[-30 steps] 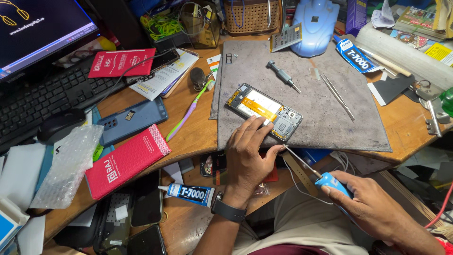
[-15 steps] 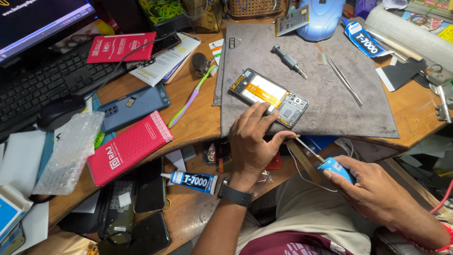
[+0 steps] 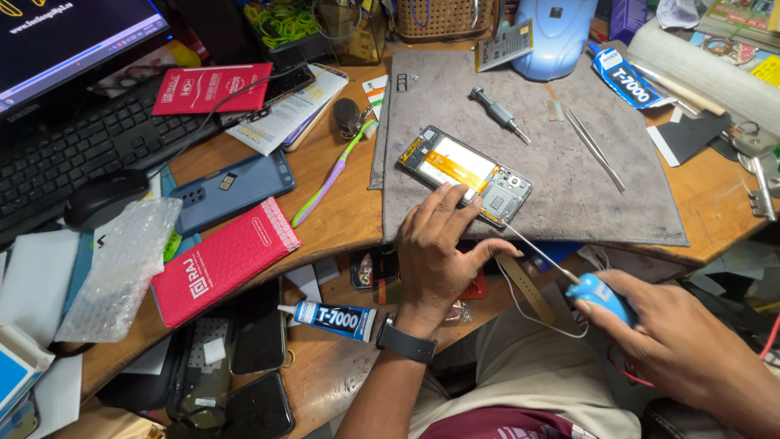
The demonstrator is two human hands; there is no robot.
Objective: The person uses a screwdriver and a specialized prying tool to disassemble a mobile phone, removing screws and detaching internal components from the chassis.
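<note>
Fingers of the left hand pressed flat on the opened phone, which lay on the grey mat. Beside the desk edge, the right hand was clamped around a blue plug whose white cable ran to the phone.

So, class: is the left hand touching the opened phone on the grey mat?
Touching. The head view shows the left hand with its fingertips pressed on the near edge of the opened phone, no gap between them.
</note>
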